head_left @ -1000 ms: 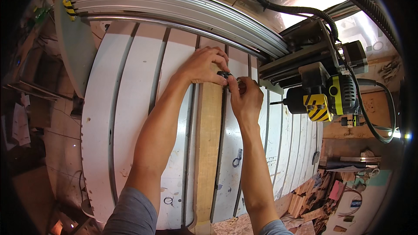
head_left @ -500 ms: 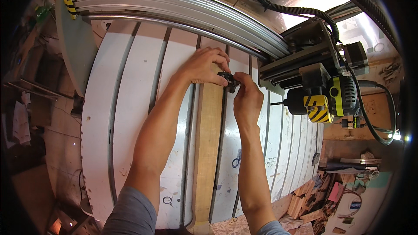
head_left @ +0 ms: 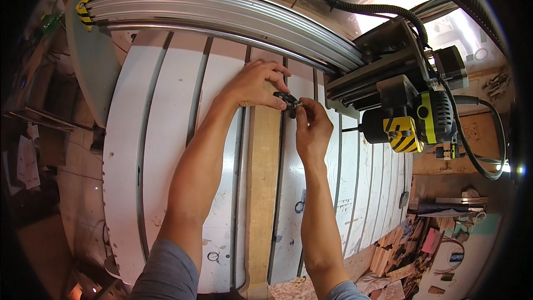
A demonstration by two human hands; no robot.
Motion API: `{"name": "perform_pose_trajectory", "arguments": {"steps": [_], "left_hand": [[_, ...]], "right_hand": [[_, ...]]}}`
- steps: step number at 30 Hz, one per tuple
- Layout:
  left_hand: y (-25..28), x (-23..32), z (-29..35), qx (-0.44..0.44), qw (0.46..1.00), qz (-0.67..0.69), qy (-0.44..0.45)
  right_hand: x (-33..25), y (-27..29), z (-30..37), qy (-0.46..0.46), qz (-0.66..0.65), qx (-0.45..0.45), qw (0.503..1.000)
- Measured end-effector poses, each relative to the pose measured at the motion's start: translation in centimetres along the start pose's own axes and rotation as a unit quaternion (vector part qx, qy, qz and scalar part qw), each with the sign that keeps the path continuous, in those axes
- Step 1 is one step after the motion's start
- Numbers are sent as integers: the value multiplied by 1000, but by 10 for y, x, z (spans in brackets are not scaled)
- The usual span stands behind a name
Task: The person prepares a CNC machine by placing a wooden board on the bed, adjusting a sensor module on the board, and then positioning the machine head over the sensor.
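A long wooden board [head_left: 261, 189] lies lengthwise on the white slotted machine bed [head_left: 177, 105]. At its far part, my left hand [head_left: 256, 84] arches over the wood, with thumb and fingers curled around a small black lobed knob [head_left: 287, 101] at the board's right edge. My right hand [head_left: 313, 130] pinches the knob's right side between thumb and forefinger, where a bit of shiny metal shows. The fingertips partly cover the knob, so its full shape is hidden.
A spindle motor [head_left: 411, 125] with a thin bit hangs close to the right of my right hand. The metal gantry beam [head_left: 222, 11] crosses beyond both hands. Black cable hoses [head_left: 377, 8] loop at upper right. Wood scraps [head_left: 388, 255] lie at lower right.
The right fingers have shifted on the knob, and a metal end now shows between them. The knob appears turned slightly. My left hand stays over the board.
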State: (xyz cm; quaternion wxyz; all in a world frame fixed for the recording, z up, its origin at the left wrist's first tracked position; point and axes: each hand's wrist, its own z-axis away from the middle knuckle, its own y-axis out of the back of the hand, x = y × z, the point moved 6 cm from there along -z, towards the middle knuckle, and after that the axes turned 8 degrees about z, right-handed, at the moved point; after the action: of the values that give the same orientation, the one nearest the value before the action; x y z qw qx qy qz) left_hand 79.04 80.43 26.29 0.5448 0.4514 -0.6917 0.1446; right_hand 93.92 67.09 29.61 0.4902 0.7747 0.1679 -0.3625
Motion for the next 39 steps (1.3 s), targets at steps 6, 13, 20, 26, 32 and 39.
{"name": "perform_pose_trajectory", "arguments": {"steps": [6, 13, 20, 26, 32, 39], "left_hand": [[0, -3, 0, -5, 1000, 11, -5], [1, -2, 1, 0, 1000, 1, -9], [-1, -5, 0, -1, 1000, -13, -6], [0, -6, -1, -5, 1000, -11, -2], [0, -4, -1, -3, 1000, -9, -1], [0, 0, -1, -23, 999, 23, 18]], "right_hand": [[-26, -2, -3, -18, 159, -5, 987], [-33, -3, -5, 18, 197, 9, 980], [-35, 3, -7, 103, 133, 12, 986], [-22, -2, 4, 47, 166, 11, 985], [-19, 0, -4, 77, 137, -29, 987], [-21, 1, -3, 99, 151, -24, 983]]}}
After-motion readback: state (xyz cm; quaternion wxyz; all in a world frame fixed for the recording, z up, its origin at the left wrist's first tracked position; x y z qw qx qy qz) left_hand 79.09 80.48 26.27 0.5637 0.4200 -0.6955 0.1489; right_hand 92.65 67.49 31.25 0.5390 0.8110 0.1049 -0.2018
